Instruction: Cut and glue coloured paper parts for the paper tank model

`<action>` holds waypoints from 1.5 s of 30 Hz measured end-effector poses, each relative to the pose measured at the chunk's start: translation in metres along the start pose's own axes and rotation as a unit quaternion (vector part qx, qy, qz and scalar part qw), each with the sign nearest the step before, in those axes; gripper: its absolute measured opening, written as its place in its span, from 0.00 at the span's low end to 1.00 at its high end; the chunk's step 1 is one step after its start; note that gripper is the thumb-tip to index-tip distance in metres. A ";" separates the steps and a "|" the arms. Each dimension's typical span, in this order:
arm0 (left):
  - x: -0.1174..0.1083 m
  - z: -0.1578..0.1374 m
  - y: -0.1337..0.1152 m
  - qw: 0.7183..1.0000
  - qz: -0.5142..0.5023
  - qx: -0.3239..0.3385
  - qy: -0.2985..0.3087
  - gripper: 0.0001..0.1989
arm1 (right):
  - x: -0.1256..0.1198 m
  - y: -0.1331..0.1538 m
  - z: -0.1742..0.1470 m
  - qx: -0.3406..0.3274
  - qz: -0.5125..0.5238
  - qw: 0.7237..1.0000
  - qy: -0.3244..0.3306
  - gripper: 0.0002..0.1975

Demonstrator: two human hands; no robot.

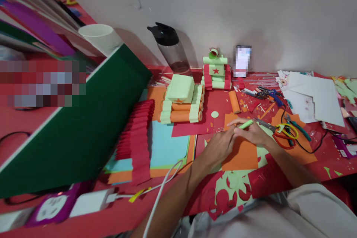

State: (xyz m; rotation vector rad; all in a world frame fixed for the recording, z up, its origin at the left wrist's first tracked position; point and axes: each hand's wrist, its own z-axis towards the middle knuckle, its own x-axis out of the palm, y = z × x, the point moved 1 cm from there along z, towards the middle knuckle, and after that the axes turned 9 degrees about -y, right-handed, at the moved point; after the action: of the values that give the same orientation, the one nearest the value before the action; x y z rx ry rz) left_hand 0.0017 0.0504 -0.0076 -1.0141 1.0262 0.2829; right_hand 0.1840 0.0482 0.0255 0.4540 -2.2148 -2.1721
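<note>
A small light green paper roll (245,124) sits between my hands, above an orange sheet (245,156). My right hand (255,134) is closed around it from the right. On the left, my left hand (221,145) presses its bent fingers against the roll's near end. Left of the hands stands a paper model of orange rolls (181,113) with light green bands and a light green box (180,88) on top. Farther back is a second model of light green rolls (216,70) with red bands and a red star. A loose orange roll (234,102) lies just beyond my fingers.
Scissors (290,131), pliers (302,130) and a glue gun (275,96) lie right. A bottle (174,54) and phone (242,61) stand by the wall. A green board (92,126) leans left. A white cable (164,186) crosses my left forearm. Cut paper scraps (232,186) lie nearest me.
</note>
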 end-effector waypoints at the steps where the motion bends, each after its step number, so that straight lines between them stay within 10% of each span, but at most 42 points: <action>1: 0.000 0.000 -0.001 1.000 -0.005 -0.003 0.003 0.18 | 0.001 0.000 0.001 0.001 0.004 1.000 -0.007 0.18; 9: -0.013 0.000 -0.003 0.998 -0.059 -0.005 0.029 0.19 | -0.007 -0.005 -0.007 -0.033 -0.024 0.999 -0.030 0.16; 16: -0.021 0.005 0.010 0.987 0.146 -0.039 0.049 0.18 | -0.024 -0.012 0.010 -0.056 -0.031 0.959 -0.278 0.17; 27: -0.008 0.013 0.025 0.970 0.214 0.092 0.073 0.18 | 0.004 -0.021 0.027 -0.116 -0.202 0.960 -0.156 0.17; 38: -0.003 0.001 0.027 0.962 0.260 0.068 0.048 0.28 | 0.004 -0.029 0.034 -0.166 -0.318 0.909 -0.211 0.09; 45: -0.003 0.003 0.023 0.970 0.235 0.064 0.013 0.24 | 0.001 -0.012 0.023 -0.082 -0.154 0.969 -0.174 0.13</action>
State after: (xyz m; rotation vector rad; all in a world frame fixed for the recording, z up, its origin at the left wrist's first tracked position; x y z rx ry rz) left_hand -0.0129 0.0661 -0.0178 -0.6492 1.2878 0.5832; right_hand 0.1805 0.0707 0.0125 0.4692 -2.2168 -2.7643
